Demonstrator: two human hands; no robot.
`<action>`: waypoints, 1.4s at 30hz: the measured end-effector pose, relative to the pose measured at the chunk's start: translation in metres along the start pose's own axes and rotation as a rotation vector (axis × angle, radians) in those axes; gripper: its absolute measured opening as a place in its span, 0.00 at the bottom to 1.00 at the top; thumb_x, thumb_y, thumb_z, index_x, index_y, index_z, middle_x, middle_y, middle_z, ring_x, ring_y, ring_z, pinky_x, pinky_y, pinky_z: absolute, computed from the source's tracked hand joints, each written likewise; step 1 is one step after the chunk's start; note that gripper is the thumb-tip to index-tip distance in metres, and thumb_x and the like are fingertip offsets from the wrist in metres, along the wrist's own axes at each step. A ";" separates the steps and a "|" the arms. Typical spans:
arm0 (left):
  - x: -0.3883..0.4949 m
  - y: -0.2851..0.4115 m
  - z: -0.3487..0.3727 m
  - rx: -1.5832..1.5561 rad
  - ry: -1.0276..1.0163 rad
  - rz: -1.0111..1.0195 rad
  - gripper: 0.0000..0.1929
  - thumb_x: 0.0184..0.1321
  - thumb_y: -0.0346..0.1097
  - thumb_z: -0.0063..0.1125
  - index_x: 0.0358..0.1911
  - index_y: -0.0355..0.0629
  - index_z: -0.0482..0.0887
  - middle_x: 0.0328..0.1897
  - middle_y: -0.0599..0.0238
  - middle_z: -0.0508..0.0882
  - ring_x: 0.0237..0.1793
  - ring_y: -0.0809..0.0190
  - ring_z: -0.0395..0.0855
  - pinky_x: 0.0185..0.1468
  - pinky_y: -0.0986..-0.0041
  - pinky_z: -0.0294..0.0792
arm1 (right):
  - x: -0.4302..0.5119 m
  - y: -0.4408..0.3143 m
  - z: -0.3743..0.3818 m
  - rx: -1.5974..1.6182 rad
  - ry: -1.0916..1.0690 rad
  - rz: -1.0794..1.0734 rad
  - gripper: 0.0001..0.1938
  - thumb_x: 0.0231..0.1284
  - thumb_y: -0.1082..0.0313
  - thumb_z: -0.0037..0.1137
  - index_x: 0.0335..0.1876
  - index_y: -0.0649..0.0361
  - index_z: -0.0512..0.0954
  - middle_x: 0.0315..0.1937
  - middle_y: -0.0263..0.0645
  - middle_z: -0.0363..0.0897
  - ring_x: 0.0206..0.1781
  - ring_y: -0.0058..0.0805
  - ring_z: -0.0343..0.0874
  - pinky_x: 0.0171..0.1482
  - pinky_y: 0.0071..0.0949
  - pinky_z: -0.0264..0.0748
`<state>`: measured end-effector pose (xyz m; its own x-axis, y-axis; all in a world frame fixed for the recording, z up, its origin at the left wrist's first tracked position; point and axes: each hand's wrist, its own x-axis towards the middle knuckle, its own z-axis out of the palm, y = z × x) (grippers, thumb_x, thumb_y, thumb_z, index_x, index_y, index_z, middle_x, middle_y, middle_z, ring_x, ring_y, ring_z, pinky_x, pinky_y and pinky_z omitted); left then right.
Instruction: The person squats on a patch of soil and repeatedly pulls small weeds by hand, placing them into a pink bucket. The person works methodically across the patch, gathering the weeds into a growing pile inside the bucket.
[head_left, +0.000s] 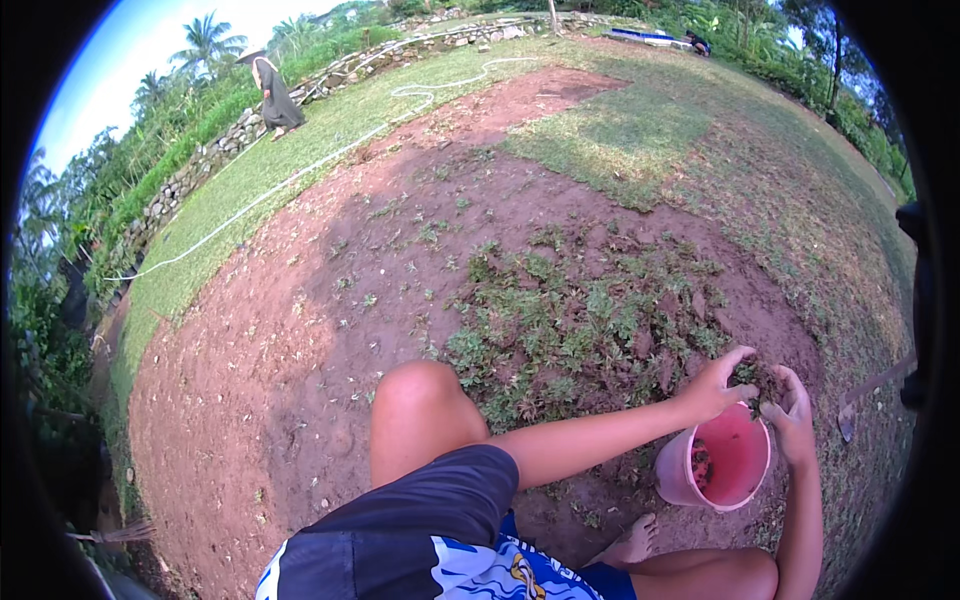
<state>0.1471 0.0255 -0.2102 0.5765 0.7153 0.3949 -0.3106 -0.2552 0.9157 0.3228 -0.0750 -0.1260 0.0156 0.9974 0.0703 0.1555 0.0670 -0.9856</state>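
Observation:
Both of my hands meet at the right, above the rim of a pink plastic bucket (731, 457). A clump of grass with soil (757, 379) is held between them. My left hand (716, 386) grips it from the left with thumb and fingers, and my right hand (791, 412) holds its right side. Some dark soil lies inside the bucket, which tilts on the bare ground. A wide patch of uprooted-looking green plants and soil clods (577, 322) spreads to the left of my hands, in front of my knee.
A tool with a metal blade (846, 421) lies on the grass at the right. Stick bristles (124, 532) show at the lower left. A white hose (277, 187) crosses the lawn. One person in a hat (276, 94) is near the stone wall; another person (697, 43) crouches far off.

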 end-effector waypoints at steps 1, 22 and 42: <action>0.000 -0.003 0.002 -0.005 0.006 0.015 0.39 0.64 0.49 0.69 0.71 0.31 0.66 0.69 0.45 0.76 0.68 0.55 0.75 0.72 0.63 0.64 | 0.000 0.001 0.000 0.004 -0.008 -0.002 0.38 0.52 0.61 0.74 0.68 0.64 0.67 0.58 0.36 0.76 0.62 0.28 0.76 0.67 0.31 0.70; -0.006 -0.017 0.018 -0.042 0.107 -0.116 0.38 0.74 0.43 0.58 0.78 0.32 0.52 0.72 0.44 0.73 0.71 0.57 0.71 0.75 0.65 0.61 | 0.009 0.015 0.003 -0.058 0.048 -0.027 0.28 0.59 0.67 0.70 0.62 0.65 0.69 0.52 0.34 0.76 0.55 0.21 0.77 0.58 0.25 0.75; -0.001 -0.030 0.014 0.082 0.227 -0.111 0.36 0.69 0.41 0.63 0.74 0.35 0.60 0.73 0.45 0.70 0.75 0.54 0.65 0.78 0.62 0.55 | 0.019 0.020 -0.001 -0.326 0.186 0.069 0.15 0.59 0.78 0.64 0.52 0.67 0.75 0.41 0.29 0.78 0.40 0.17 0.77 0.46 0.21 0.76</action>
<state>0.1663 0.0238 -0.2366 0.4162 0.8672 0.2733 -0.1878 -0.2121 0.9590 0.3275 -0.0546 -0.1441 0.2113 0.9755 0.0613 0.4533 -0.0422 -0.8904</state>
